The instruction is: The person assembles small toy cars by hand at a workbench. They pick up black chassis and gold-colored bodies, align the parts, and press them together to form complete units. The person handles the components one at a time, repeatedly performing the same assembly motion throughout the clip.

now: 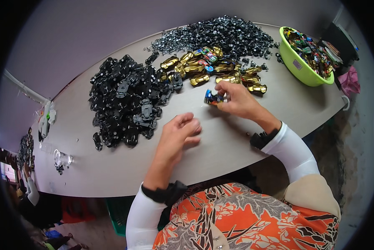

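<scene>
My right hand (239,101) pinches a small toy car (212,98), blue with some orange and black, just above the table. My left hand (178,135) hovers to the left of it, with loosely bent fingers apart and nothing visible in them. Left of my hands lies a large heap of black toy car chassis (122,100), wheels showing on many. Beyond the held car sits a group of gold toy car bodies (200,80), with a few multicoloured ones among them. My right fingers partly hide the held car.
A pile of small silver and black parts (212,37) spreads along the table's far edge. At the right stands a lime-green basin (305,68) full of colourful car bodies. A clear cup (62,158) is on the left of the table (99,175). Another person's sleeve (32,191) shows far left.
</scene>
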